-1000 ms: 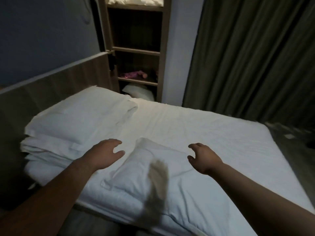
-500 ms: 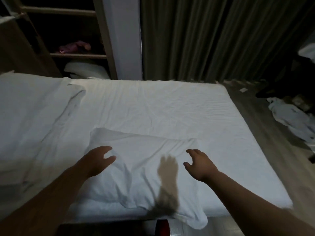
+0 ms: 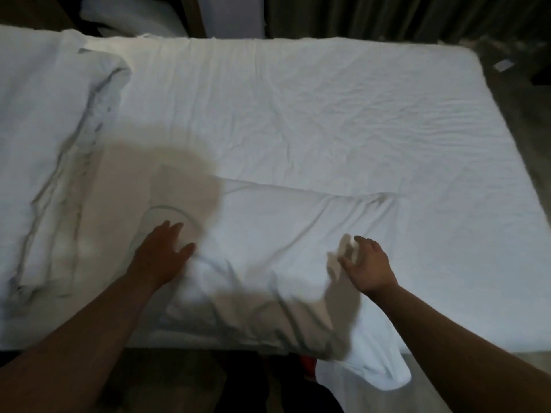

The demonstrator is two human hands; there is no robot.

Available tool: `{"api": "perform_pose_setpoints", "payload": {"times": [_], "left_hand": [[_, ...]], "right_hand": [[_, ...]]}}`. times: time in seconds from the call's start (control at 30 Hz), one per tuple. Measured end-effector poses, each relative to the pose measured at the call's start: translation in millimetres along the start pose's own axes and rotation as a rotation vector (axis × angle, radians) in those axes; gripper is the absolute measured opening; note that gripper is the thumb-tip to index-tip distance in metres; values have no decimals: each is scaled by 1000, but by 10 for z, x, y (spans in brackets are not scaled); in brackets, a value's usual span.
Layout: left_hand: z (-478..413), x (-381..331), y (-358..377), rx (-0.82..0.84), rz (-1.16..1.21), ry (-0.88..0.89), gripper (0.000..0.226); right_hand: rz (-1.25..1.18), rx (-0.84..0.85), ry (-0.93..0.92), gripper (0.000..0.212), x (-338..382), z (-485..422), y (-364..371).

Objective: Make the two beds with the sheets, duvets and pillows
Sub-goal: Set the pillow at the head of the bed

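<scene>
Dark curtains hang beyond the far edge of the bed, which is covered by a creased white sheet. Folded white bedding lies along the left edge. One pillow lies at the near edge, its near right corner overhanging it. Left hand: fingers straight and spread, resting flat on the pillow's left end. Right hand: fingers loosely bent, gripping nothing, over the pillow's right end; contact cannot be determined.
</scene>
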State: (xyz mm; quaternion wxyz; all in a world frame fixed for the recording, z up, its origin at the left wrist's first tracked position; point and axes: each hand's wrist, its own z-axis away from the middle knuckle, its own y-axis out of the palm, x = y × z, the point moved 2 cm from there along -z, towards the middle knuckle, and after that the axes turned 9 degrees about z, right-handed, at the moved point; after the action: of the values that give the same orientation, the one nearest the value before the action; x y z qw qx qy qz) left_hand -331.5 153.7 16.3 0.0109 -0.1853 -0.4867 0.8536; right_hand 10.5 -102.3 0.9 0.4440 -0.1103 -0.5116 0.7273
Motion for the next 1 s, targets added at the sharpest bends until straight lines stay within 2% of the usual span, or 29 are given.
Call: {"api": "perform_pose_setpoints", "payload": {"times": [0.07,0.13,0.23,0.3,0.37,0.47,0.6,0.63,0.77,0.87,1.0], "left_hand": [[-271,232,101,-52,-102,-43,77],[-510,442,191,-92,-73,-149,99],[-797,730,312,-61,132,-358,144],[-912,774,378,-29,232,-425,157],[-998,794,441,-38,279,-461,154],[-1115,831,440,-50,323,-440,147],[-1058,812,269,-63,376,-267,97],[-1011,828,203,-77,370,-258,93],[-867,1251,26,-139,329,-182,99],[-198,907,-470,-286,367,-79,64],[614,802,-976,-454,563,-394,82]], "right_hand": [[-33,-15,72,60,-25,-135,169],[-45,-50,162,72,-80,-234,275],[-35,-85,358,115,-239,-358,434],[-137,-33,490,137,-325,-402,544],[-197,-9,541,143,-354,-439,625],[-259,-12,584,126,-278,-471,627],[-299,-72,500,93,-173,-418,431],[-303,-87,479,89,-126,-377,333],[-318,-174,369,81,138,-227,-139],[-336,-192,275,82,361,-140,-421],[-358,-179,109,81,790,-122,-766]]}}
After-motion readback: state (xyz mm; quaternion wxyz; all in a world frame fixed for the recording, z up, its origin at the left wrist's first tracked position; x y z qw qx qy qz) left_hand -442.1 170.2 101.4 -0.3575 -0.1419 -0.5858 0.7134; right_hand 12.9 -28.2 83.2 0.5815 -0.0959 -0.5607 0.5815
